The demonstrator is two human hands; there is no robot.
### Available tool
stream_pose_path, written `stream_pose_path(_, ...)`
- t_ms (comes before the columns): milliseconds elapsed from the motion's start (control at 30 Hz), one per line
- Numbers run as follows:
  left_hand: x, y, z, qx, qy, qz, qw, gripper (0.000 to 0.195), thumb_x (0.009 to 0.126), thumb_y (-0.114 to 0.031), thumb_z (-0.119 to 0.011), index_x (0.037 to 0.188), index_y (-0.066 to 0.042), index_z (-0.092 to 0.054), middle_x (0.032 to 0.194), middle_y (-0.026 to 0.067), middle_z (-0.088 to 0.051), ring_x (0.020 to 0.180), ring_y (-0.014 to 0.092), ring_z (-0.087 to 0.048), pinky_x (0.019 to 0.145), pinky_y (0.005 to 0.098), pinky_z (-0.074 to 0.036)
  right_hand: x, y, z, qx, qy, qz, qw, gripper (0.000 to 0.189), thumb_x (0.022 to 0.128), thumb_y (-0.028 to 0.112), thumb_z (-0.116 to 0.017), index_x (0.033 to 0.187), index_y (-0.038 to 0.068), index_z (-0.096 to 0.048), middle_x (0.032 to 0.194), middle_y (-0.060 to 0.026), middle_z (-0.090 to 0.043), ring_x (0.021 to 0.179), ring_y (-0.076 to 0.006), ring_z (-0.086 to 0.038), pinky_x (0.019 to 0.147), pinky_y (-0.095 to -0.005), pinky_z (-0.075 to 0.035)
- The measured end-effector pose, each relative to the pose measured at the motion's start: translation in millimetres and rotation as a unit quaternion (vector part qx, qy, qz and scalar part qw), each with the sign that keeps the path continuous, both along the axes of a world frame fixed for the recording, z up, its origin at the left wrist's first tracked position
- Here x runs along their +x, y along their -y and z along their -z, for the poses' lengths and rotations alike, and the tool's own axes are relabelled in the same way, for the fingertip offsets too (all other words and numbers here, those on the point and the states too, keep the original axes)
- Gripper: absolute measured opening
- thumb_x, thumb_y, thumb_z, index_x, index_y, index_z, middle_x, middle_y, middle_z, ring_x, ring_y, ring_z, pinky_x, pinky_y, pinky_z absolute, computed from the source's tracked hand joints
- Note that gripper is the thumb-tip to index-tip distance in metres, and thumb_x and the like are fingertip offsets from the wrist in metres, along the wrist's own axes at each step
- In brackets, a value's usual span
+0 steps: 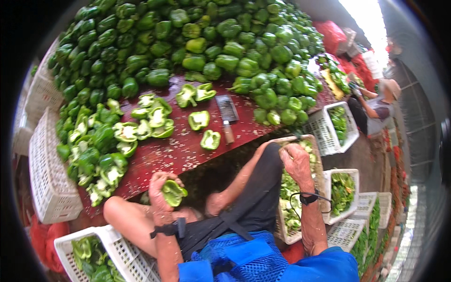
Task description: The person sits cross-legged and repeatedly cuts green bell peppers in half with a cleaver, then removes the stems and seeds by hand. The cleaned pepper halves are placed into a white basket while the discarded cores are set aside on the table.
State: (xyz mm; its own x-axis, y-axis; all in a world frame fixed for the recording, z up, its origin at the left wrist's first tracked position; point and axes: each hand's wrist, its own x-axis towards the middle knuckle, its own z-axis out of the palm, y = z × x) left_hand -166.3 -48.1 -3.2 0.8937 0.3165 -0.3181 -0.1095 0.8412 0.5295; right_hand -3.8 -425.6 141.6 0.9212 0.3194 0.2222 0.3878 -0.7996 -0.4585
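My left hand [159, 188] holds a hollowed green bell pepper half [173, 194] above my thigh, its inside facing up. Over my other knee, my right hand [296, 160] hovers at a long crate [319, 155] of pale pepper cores and scraps [290, 211]. Its fingers are curled together, and I cannot tell whether anything is between them. A cleaver [227, 108] with a wooden handle lies on the red tabletop [176, 149], which is strewn with seeds. Cut pepper halves [199, 120] rest beside the blade. More halves [155, 116] with cores showing lie farther left.
Whole green peppers [229, 61] are heaped across the table's far side. White plastic crates stand left [53, 172], lower left with peppers [90, 246], and right with leafy scraps [341, 194]. Another person [375, 107] sits at the far right beside a pepper crate [338, 127].
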Motion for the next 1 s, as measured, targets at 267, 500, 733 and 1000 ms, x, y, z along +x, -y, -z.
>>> stream_pose_path(267, 2.5, 10.9, 12.3, 0.053, -0.102, 0.038, 0.993, 0.009, 0.101, -0.015, -0.06, 0.099, -0.006, -0.058, 0.086, 0.0142, -0.07, 0.066, 0.024, -0.07, 0.059, 0.0372, -0.06, 54.2, -173.6, 116.7, -0.093, -0.027, -0.066, 0.993, 0.012, 0.083, 0.014, -0.062, 0.091, 0.006, -0.059, 0.084, -0.0228, -0.067, 0.081, -0.0448, -0.067, 0.072, -0.0564, -0.053)
stream_pose_path(500, 6.8, 15.0, 4.5, 0.086, -0.136, 0.067, 0.985, 0.02, 0.102, -0.024, -0.063, 0.11, -0.006, -0.06, 0.084, 0.0124, -0.07, 0.061, 0.021, -0.068, 0.053, 0.0326, -0.056, 52.7, -193.6, 140.1, 0.049, 0.016, -0.151, 0.987, 0.028, 0.082, 0.001, -0.058, 0.109, 0.001, -0.064, 0.085, -0.0232, -0.07, 0.082, -0.0414, -0.069, 0.073, -0.0494, -0.055)
stream_pose_path(733, 12.1, 10.9, -10.2, 0.03, -0.098, 0.141, 0.985, 0.051, 0.107, -0.052, -0.048, 0.128, -0.007, -0.062, 0.091, 0.0038, -0.067, 0.071, 0.015, -0.065, 0.057, 0.0295, -0.055, -19.6, -228.6, 87.7, 0.115, -0.164, -0.345, 0.917, 0.017, 0.084, 0.008, -0.063, 0.101, 0.003, -0.064, 0.089, -0.0228, -0.068, 0.086, -0.0443, -0.068, 0.074, -0.0489, -0.055)
stream_pose_path(1000, 8.5, 10.9, -1.4, 0.04, -0.021, 0.081, 0.996, 0.031, 0.106, -0.032, -0.055, 0.121, -0.006, -0.064, 0.102, 0.0024, -0.067, 0.084, 0.012, -0.065, 0.075, 0.0274, -0.055, -63.9, -241.3, 84.5, 0.025, 0.088, -0.275, 0.957, 0.011, 0.081, 0.013, -0.068, 0.082, 0.009, -0.058, 0.078, -0.0092, -0.055, 0.079, -0.0299, -0.06, 0.064, -0.0449, -0.049)
